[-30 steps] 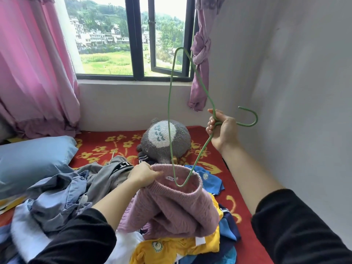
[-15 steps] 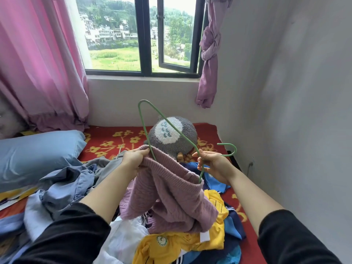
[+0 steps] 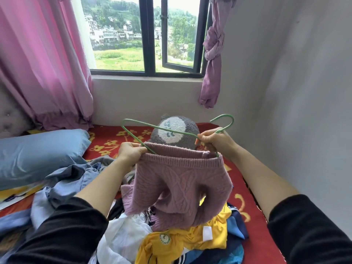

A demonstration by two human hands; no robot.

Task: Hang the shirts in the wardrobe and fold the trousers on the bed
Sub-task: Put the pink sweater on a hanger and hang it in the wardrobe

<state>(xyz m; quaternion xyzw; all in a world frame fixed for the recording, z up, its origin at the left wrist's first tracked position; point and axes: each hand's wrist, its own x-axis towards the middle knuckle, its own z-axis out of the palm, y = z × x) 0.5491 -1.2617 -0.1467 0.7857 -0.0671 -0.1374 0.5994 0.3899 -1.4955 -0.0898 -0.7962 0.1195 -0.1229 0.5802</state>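
A mauve knitted sweater (image 3: 179, 189) hangs in the air above the pile of clothes on the bed. My left hand (image 3: 129, 152) grips the left side of its ribbed hem. My right hand (image 3: 214, 141) grips a green wire hanger (image 3: 144, 127) at the base of its hook, beside the right side of the hem. The hanger lies nearly flat, with one end inside the sweater's opening and the other arm sticking out to the left. A heap of clothes (image 3: 182, 242) in yellow, white and blue lies underneath.
A grey plush toy (image 3: 174, 132) sits behind the sweater on the red flowered bedspread (image 3: 245, 206). A blue pillow (image 3: 40, 153) and crumpled blue-grey garments (image 3: 72, 180) lie left. The grey wall (image 3: 295, 111) runs close on the right. A window and pink curtains (image 3: 42, 63) stand behind.
My right hand has brought the hanger down from upright to nearly flat, its lower end going into the sweater's opening. The sweater is now stretched between both hands.
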